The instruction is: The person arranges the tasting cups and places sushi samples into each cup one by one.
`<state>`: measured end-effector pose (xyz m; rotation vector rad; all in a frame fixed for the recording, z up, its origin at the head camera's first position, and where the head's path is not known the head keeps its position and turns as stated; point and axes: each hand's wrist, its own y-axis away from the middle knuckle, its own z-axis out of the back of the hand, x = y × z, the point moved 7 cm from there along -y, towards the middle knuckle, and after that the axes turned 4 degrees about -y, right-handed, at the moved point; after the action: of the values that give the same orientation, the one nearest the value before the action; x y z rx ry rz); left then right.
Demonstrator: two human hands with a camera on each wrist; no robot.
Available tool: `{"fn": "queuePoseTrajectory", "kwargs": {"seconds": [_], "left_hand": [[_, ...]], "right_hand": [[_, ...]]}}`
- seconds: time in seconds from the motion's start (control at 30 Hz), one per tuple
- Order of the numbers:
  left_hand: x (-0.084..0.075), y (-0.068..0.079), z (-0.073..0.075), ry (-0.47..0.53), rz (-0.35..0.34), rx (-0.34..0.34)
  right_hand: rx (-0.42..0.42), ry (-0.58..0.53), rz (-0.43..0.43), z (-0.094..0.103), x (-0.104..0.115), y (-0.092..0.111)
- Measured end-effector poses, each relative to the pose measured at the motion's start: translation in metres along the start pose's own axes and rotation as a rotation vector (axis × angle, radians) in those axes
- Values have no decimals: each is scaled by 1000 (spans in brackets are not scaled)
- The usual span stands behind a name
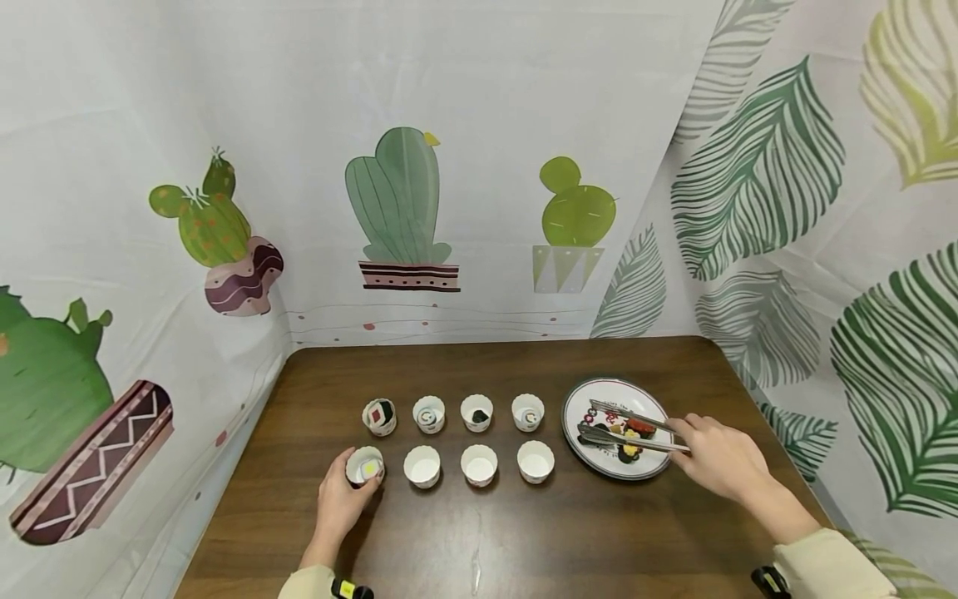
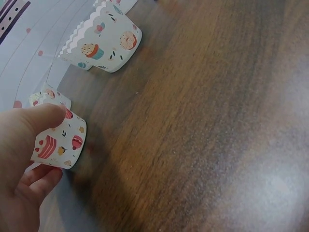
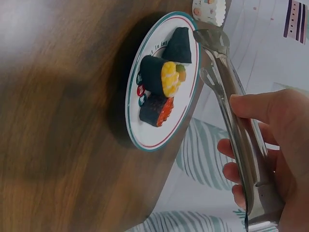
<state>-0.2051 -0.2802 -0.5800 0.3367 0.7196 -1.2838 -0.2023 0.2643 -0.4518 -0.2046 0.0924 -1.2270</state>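
Observation:
My left hand (image 1: 343, 497) grips a white, scallop-edged paper baking cup (image 2: 72, 140) at the front left, thumb on its near side. Inside that cup lies a white and yellow piece. In my right hand (image 1: 717, 456) is a pair of metal tongs (image 3: 236, 128), their arms spread apart above the plate (image 1: 615, 475). On the plate sit a black wedge (image 3: 178, 46), a roll topped with yellow kernels (image 3: 157, 77) and a roll topped with red roe (image 3: 155, 110), all toy-like sushi. Nothing shows pinched between the tong tips.
Several more paper cups stand in two rows left of the plate. The back-left cup (image 1: 379, 430) holds a black, white and red piece; a dark piece (image 1: 480, 415) lies in another back-row cup. Patterned cloth (image 1: 486, 316) hangs behind the wooden table (image 1: 599, 541).

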Motion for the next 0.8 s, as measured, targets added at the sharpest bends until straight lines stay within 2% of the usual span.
{"fn": "queuePoseTrajectory", "kwargs": {"seconds": [0.5, 0.8], "left_hand": [[0, 2, -2, 1, 8, 44], [1, 2, -3, -5, 11, 43]], "right_hand": [[10, 31, 47, -5, -6, 4], [27, 66, 83, -6, -5, 0]]}}
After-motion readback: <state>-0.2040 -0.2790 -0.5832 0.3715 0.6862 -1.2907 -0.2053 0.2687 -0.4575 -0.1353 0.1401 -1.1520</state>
